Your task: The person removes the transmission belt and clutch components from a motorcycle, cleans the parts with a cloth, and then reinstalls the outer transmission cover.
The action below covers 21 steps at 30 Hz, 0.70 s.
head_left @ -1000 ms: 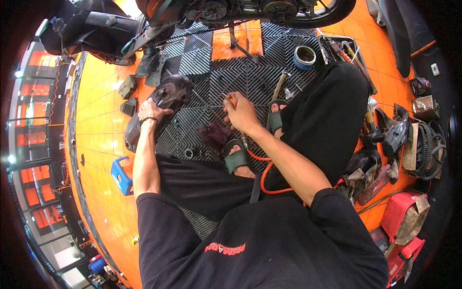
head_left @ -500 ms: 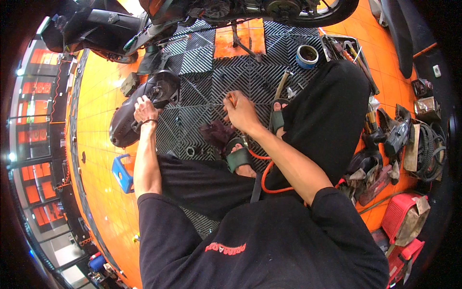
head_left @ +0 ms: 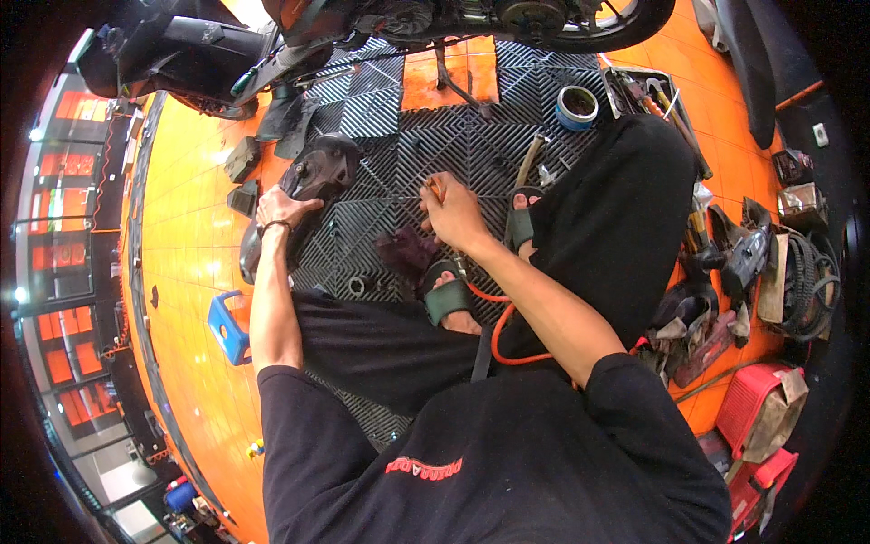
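Note:
My left hand (head_left: 283, 208) grips a long black engine cover (head_left: 326, 165) that lies on the ridged black mat (head_left: 376, 181), thumb stretched over its near side. The cover's lower end runs behind my wrist. Over the mat's middle, my right hand (head_left: 451, 210) is closed around a small orange-brown piece, mostly hidden by the fingers, its kind unclear. Below that hand a dark maroon cloth (head_left: 403, 251) rests beside my sandalled foot. A small metal ring (head_left: 357, 287) sits on the mat nearer to me.
A motorcycle (head_left: 390, 32) stands across the far side. Beyond my right knee are a blue-banded tin (head_left: 577, 109) and a tool tray (head_left: 625, 91). An orange hose (head_left: 498, 340) curls by my foot. A blue stool (head_left: 229, 328) is left; a red case (head_left: 750, 412) stands right.
The engine cover has turned more upright and shifted slightly right. My left hand has moved a little down along it and its thumb now stretches out. My right hand is almost still.

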Available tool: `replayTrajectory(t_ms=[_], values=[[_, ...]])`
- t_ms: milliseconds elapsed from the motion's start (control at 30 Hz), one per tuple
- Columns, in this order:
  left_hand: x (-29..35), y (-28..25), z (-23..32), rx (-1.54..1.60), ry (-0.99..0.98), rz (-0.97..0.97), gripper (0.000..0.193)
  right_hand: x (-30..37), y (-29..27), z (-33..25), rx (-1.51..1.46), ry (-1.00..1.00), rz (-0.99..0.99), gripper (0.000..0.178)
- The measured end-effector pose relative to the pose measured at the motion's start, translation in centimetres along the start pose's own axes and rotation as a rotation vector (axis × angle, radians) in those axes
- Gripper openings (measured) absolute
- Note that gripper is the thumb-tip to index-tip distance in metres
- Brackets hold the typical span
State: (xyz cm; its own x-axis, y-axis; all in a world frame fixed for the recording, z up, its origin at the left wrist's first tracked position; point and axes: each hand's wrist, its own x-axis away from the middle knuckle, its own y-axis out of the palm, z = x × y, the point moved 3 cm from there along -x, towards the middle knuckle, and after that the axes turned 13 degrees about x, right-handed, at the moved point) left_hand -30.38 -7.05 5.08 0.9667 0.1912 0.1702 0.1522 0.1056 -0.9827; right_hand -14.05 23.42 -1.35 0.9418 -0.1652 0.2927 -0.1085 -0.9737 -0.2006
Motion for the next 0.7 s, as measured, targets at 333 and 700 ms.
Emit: replayTrajectory(t_ms=[333, 700], values=[[-3.2, 2.0, -2.8, 0.342, -0.091, -0.054, 0.094, -1.3, 0.3, 1.5, 0.146, -0.059, 0.038, 0.03], [-4.4, 2.5, -8.3, 0.83, -0.313, -0.109, 0.073, -0.1, -0.5, 0.7, 0.139, -0.099, 0.148, 0.032]])
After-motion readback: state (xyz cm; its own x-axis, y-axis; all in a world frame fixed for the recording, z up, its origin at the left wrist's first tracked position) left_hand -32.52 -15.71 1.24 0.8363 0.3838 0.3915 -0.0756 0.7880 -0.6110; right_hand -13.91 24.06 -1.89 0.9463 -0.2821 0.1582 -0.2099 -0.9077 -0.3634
